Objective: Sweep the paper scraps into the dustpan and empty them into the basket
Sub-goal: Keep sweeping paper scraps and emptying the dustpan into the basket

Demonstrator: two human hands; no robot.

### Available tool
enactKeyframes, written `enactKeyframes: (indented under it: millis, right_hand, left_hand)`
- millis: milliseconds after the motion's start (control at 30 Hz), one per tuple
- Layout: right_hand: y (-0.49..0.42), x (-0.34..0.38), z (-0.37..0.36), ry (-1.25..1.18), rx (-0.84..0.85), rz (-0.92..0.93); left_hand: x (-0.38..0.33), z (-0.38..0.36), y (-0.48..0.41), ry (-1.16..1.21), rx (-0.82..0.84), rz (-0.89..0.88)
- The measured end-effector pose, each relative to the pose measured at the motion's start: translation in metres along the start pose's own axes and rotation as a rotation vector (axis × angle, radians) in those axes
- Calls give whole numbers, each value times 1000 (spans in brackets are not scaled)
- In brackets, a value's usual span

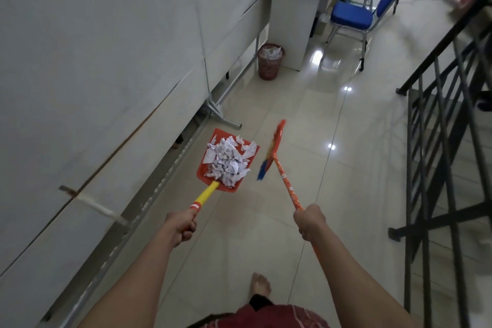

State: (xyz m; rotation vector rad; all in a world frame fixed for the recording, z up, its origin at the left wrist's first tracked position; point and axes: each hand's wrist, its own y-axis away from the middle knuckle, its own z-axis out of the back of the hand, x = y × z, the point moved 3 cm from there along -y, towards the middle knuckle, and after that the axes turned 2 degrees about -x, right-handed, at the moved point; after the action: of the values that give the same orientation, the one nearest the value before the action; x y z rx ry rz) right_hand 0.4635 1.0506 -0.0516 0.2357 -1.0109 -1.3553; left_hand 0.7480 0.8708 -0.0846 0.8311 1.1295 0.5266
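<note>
My left hand (180, 226) grips the yellow handle of an orange dustpan (206, 169), held above the floor. A heap of white paper scraps (229, 160) fills the pan. My right hand (310, 221) grips the orange handle of a broom (274, 153), whose bristle head is lifted off the tiles just right of the pan. A red mesh basket (270, 62) with crumpled paper inside stands farther ahead on the floor, beside a white desk.
A long white table (106, 48) runs along the left, its metal feet (226, 120) jutting onto the tiles. A white desk (298, 8) and blue chairs (351, 14) stand ahead. A black stair railing (439, 141) borders the right. My bare foot (261, 285) is below.
</note>
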Motion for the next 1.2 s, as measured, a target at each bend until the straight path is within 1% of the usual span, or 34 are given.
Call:
enactKeyframes:
  millis: [133,233,567,767,900,967,1200]
  right_hand:
    - [-48,46,34,2,-13,-1]
    - [-85,79,52,-20,-10,-2]
    - [-198,195,83,-78,-15,-21]
    - [-262,271,100,-325,117,-28]
    - [-302,316,121,-439,123,31]
    - [-327,337,138,-420,104,38]
    - [-439,390,200,-199,62,100]
  left_hand:
    - [-60,-49,-28,-18,-8,-2]
    - [-105,-84,-52,-26,26,-5]
    - [-250,-172,-136,-75,96,-6]
    - [-352,-227,-181,-152,129,-17]
    - [-406,-259,-202,-177,156,-24]
    - [-431,-280,-215,-177,149,-16]
    - [-513,-364,-253,-140,145,-10]
